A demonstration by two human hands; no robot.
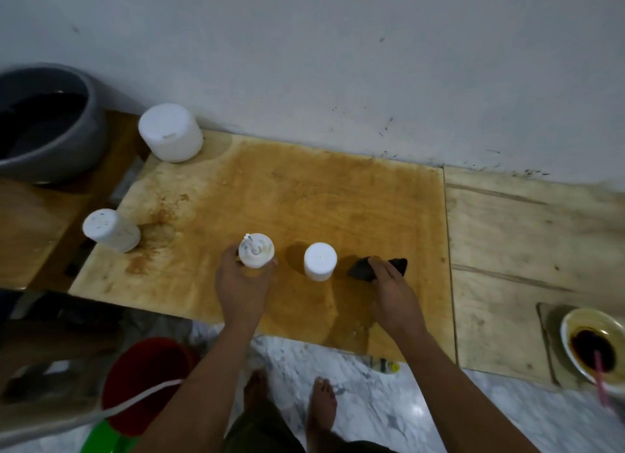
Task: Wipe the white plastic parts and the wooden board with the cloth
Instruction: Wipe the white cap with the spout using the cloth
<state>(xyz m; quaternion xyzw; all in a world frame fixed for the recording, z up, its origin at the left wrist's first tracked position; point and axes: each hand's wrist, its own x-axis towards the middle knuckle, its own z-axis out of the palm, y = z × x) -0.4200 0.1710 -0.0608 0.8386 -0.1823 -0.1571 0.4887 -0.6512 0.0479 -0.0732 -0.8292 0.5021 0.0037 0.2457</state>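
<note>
The cloth [378, 268], dark and bunched, is lying on the board [304, 199] toward its front-right. The right hand [394, 293] is pressing down on it w/ fingers laid fairly straight over the top; thumb hidden, so can't tell if it's tucking under. Flat pressure prob. b/c it's scrubbing the wet, stained wood, not carrying the rag. The left hand [243, 280] is gripping the capped part [256, 249] at the board's front-middle, fingers and thumb wrapping its sides and holding it upright, likely steadying it or lifting it clear of the cloth's path. The plain part [320, 261] is standing on the board between the two hands, just beside the cloth. The side part [111, 229] is leaning at the board's left edge and the tub [170, 132] is sitting at its far-left corner, I'd guess to be leaving the middle free for wiping. Off the board: basin [50, 124] beyond the left end, bucket [148, 381] below the front-left edge, plywood [524, 249] butting the right edge, w/ a bowl [571, 320] of dark liquid resting on it.
</note>
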